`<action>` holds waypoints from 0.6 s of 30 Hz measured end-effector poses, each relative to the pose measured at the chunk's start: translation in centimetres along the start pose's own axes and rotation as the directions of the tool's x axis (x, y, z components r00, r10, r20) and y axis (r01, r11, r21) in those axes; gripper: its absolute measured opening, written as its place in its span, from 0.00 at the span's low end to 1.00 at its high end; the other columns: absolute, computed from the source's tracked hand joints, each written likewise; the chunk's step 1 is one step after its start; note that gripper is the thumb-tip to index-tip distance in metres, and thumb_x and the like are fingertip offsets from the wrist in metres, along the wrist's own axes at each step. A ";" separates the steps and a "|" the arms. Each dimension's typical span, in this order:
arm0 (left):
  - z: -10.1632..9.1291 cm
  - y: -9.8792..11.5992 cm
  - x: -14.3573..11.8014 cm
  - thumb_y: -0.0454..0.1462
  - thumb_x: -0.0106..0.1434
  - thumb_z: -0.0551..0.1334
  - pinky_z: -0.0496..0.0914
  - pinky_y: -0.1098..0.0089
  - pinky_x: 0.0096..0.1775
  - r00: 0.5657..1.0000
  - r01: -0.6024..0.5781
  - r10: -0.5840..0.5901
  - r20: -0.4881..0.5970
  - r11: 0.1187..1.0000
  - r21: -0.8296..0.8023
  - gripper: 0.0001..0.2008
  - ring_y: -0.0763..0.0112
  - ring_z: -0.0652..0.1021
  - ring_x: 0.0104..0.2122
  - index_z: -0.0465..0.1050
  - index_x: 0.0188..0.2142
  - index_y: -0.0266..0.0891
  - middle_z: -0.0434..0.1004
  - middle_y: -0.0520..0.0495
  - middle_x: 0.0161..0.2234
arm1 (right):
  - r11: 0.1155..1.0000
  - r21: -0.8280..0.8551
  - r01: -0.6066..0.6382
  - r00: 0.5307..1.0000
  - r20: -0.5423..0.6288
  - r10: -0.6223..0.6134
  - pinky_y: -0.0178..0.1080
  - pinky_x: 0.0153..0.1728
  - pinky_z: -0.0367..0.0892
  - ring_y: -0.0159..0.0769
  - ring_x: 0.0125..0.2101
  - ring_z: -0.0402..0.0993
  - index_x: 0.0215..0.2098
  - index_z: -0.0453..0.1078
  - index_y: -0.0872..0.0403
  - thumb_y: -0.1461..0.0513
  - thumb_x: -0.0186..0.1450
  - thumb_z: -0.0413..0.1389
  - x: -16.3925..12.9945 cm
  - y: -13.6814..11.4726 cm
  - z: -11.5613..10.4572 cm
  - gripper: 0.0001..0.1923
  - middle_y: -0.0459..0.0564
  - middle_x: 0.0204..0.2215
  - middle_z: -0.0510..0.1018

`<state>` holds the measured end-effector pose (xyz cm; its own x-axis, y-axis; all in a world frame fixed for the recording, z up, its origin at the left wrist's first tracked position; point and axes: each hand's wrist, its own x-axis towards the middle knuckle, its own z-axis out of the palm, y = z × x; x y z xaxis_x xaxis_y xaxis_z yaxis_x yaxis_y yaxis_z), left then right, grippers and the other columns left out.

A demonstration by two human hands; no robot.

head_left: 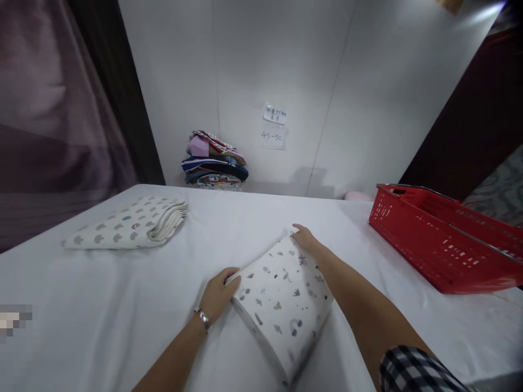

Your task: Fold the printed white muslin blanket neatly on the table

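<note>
Your cloth lies on the table, already folded into a layered pad, your left hand gripping its left corner, your right hand at the far corner, hold unclear; whether folding remains, I cannot tell

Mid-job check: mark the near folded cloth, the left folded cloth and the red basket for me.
Near folded cloth [281, 296], head view: middle of its printed top face.
Left folded cloth [118, 224], head view: its printed upper face.
Red basket [425, 246], head view: its outer side wall.
</note>
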<state>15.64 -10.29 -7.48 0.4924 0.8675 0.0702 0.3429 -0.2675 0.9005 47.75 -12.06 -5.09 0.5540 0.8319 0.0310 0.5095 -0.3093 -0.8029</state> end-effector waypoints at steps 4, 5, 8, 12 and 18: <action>0.1 -0.1 -0.2 0.46 0.55 0.55 0.68 0.66 0.39 1.000 0.001 -0.001 -0.011 0.999 0.032 0.19 0.65 0.75 0.35 0.69 0.42 0.39 0.75 0.48 0.36 | 1.000 -0.013 0.013 1.000 -0.018 -0.013 0.36 0.39 0.66 0.32 0.33 0.71 0.50 0.65 0.57 0.65 0.56 0.51 0.0 1.4 0.6 0.22 0.50 0.34 0.75; 0.1 -0.2 -0.2 0.46 0.55 0.54 0.69 0.66 0.38 1.000 -0.007 0.007 -0.005 0.999 0.045 0.19 0.65 0.75 0.34 0.68 0.42 0.40 0.75 0.49 0.35 | 1.000 -0.011 0.017 1.000 -0.019 -0.017 0.37 0.40 0.65 0.33 0.34 0.71 0.49 0.66 0.57 0.63 0.56 0.51 0.0 1.6 0.6 0.22 0.50 0.35 0.75; 0.1 -0.4 -0.1 0.46 0.57 0.52 0.69 0.66 0.37 0.999 -0.045 0.044 0.014 0.997 0.066 0.18 0.66 0.75 0.34 0.66 0.44 0.41 0.74 0.49 0.34 | 1.000 -0.007 0.026 1.000 -0.015 -0.026 0.36 0.40 0.65 0.34 0.36 0.71 0.46 0.68 0.57 0.61 0.55 0.54 -0.1 1.9 0.5 0.20 0.51 0.37 0.75; 0.2 -0.8 0.0 0.45 0.58 0.52 0.67 0.64 0.42 0.996 -0.086 0.085 0.017 0.994 0.063 0.16 0.65 0.73 0.40 0.65 0.43 0.42 0.71 0.47 0.42 | 0.999 -0.024 0.040 0.999 -0.012 -0.040 0.36 0.39 0.65 0.34 0.35 0.71 0.37 0.71 0.56 0.59 0.53 0.55 0.0 2.0 0.3 0.14 0.50 0.35 0.76; 0.2 -0.8 0.1 0.48 0.55 0.57 0.66 0.63 0.45 0.998 -0.067 0.066 0.022 0.997 0.032 0.15 0.64 0.71 0.44 0.65 0.36 0.42 0.67 0.47 0.48 | 0.997 -0.076 0.034 0.999 -0.028 -0.036 0.33 0.33 0.63 0.32 0.30 0.69 0.30 0.71 0.57 0.56 0.51 0.56 0.6 1.9 0.6 0.13 0.47 0.29 0.75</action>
<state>15.58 -10.12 -8.30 0.5313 0.8387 0.1201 0.3350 -0.3381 0.8795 48.69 -11.85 -6.91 0.5536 0.8292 0.0767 0.5764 -0.3151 -0.7540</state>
